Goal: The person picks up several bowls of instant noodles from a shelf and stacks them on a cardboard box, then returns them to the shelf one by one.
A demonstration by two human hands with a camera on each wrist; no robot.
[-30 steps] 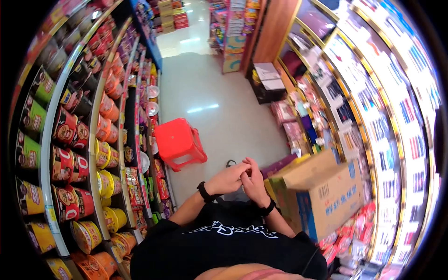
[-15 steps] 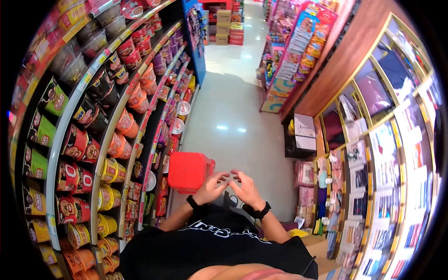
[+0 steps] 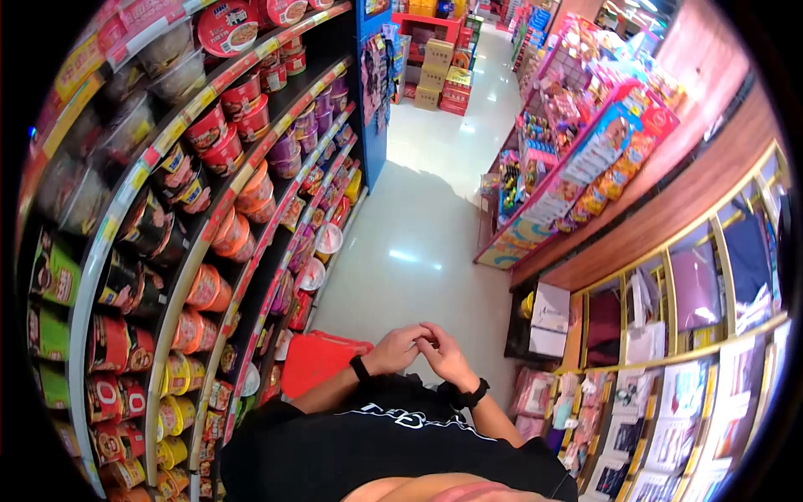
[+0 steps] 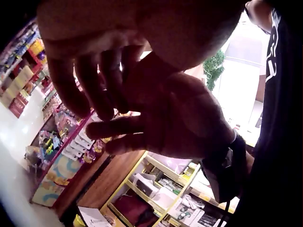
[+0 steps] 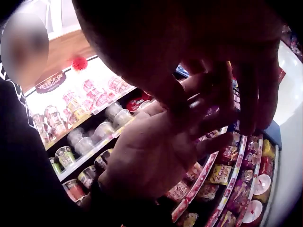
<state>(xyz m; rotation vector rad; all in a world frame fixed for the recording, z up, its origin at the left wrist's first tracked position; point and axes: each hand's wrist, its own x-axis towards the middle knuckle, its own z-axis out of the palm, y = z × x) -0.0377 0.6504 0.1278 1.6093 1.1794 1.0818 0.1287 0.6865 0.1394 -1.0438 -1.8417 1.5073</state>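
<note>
In front of the black shirt (image 3: 360,443), my left hand (image 3: 395,351) and right hand (image 3: 445,360) meet at the fingers, which overlap in the head view. Nothing shows held in either one. The left wrist view has the right hand (image 4: 184,118) with its fingers loosely extended beneath the dark left hand. From the right wrist, the left palm (image 5: 142,156) faces the camera, its fingers crossing behind those of the right hand. Just left of the hands stands a red plastic stool (image 3: 322,364), partly covered by the left forearm.
Curved shelves of instant noodle cups (image 3: 188,314) line the left side. A snack rack (image 3: 577,159) stands ahead on the right, before a wooden panel (image 3: 652,201). Shelves of packaged goods (image 3: 661,402) run along the right. Tiled floor (image 3: 401,226) leads forward to stacked cartons (image 3: 433,71).
My hands were together, then apart half a second ago, and now meet again at the fingers. The head view has tilted up along the aisle, and the cardboard box has left it.
</note>
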